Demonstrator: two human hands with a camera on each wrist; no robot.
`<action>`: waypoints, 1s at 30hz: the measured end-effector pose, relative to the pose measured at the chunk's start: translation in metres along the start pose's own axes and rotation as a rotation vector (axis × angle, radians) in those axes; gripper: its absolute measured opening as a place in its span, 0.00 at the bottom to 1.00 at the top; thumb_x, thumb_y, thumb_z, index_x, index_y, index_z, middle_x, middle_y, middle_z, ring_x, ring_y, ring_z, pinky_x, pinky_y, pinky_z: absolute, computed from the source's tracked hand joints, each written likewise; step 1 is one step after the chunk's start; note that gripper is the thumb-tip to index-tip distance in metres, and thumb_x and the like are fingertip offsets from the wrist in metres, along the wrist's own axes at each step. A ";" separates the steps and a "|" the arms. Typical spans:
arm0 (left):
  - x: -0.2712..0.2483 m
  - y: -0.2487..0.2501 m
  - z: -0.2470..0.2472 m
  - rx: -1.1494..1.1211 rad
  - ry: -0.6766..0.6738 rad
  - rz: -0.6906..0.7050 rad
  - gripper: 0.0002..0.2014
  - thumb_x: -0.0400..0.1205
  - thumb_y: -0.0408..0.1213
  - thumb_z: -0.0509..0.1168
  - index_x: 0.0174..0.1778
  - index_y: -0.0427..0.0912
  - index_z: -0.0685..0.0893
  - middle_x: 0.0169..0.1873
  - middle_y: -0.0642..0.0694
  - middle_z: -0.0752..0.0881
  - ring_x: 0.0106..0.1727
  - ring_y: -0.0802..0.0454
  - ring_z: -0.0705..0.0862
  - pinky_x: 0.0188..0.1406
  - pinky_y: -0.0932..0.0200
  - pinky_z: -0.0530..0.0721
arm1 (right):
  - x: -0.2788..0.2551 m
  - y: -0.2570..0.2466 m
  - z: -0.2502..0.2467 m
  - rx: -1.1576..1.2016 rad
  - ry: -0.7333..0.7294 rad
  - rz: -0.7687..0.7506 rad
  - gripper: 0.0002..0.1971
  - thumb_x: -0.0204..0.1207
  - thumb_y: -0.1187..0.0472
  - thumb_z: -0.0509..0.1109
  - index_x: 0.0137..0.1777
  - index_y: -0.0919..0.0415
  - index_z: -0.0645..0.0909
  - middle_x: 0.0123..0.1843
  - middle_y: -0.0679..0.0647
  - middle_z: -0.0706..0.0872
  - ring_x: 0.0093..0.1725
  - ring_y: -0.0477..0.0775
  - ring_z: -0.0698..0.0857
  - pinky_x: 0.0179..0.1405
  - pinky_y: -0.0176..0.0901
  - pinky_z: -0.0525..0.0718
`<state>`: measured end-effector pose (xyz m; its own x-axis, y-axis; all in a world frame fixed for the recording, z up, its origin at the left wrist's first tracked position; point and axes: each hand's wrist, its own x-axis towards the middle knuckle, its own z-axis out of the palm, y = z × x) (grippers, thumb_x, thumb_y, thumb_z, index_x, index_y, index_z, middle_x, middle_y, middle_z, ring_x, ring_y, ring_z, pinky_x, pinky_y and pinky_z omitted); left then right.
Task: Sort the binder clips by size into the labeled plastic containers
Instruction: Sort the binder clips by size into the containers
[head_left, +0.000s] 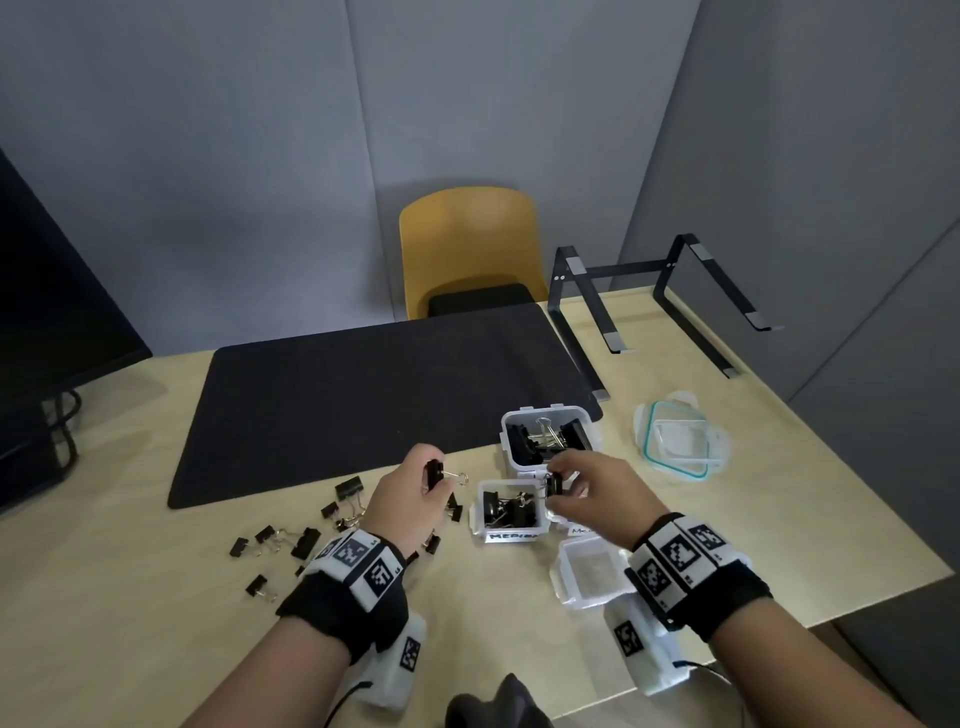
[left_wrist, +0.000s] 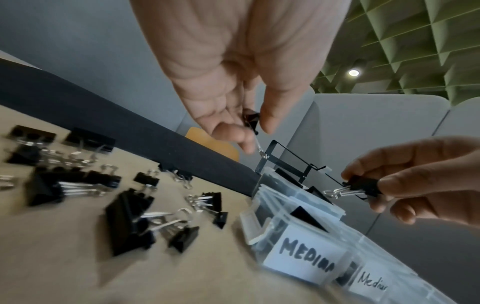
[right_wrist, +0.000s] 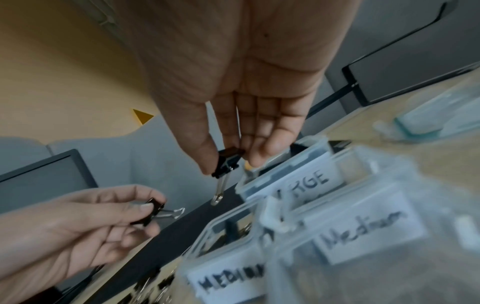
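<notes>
My left hand (head_left: 415, 480) pinches a black binder clip (head_left: 436, 474) between thumb and fingers, its wire handles pointing right; the same clip (left_wrist: 251, 121) shows in the left wrist view. My right hand (head_left: 582, 486) pinches another black clip (head_left: 555, 486) above the container labelled Medium (head_left: 511, 535), which holds several clips. That clip (right_wrist: 227, 162) hangs with its handles down. Behind stands the Large container (head_left: 506, 421) with bigger clips. A second Medium-labelled container (right_wrist: 363, 232) sits by the first. Loose clips (head_left: 306, 540) lie scattered on the desk to my left.
An empty plastic tub (head_left: 566, 571) sits under my right wrist. A glass lid with teal seal (head_left: 680, 441) lies at the right. A black desk mat (head_left: 363, 395), a laptop stand (head_left: 654, 296), a monitor (head_left: 47, 291) and a yellow chair (head_left: 467, 239) stand beyond.
</notes>
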<state>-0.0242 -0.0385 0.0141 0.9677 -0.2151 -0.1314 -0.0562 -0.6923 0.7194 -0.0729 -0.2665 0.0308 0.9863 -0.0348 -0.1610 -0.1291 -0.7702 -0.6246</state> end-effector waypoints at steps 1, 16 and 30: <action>0.001 0.003 0.003 -0.011 -0.002 0.002 0.09 0.83 0.42 0.62 0.59 0.51 0.75 0.41 0.51 0.82 0.45 0.51 0.84 0.43 0.59 0.81 | -0.001 0.007 -0.007 0.003 0.020 0.019 0.16 0.71 0.57 0.75 0.59 0.53 0.81 0.51 0.45 0.83 0.42 0.43 0.83 0.39 0.28 0.77; 0.019 0.053 0.047 -0.190 -0.090 0.043 0.07 0.80 0.36 0.66 0.52 0.47 0.78 0.45 0.50 0.87 0.44 0.52 0.89 0.51 0.49 0.88 | 0.002 0.079 -0.017 -0.136 -0.058 0.087 0.23 0.74 0.55 0.72 0.70 0.46 0.76 0.65 0.49 0.77 0.67 0.49 0.75 0.69 0.40 0.70; 0.030 0.078 0.085 0.010 -0.090 0.114 0.06 0.76 0.39 0.71 0.48 0.49 0.87 0.39 0.55 0.82 0.42 0.57 0.80 0.46 0.62 0.80 | 0.005 0.084 -0.013 -0.159 -0.047 0.057 0.11 0.79 0.58 0.66 0.59 0.54 0.85 0.62 0.52 0.78 0.63 0.50 0.78 0.64 0.35 0.71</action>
<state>-0.0203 -0.1577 0.0084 0.9291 -0.3532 -0.1102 -0.1673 -0.6667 0.7263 -0.0772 -0.3391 -0.0125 0.9716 -0.0541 -0.2305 -0.1630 -0.8588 -0.4856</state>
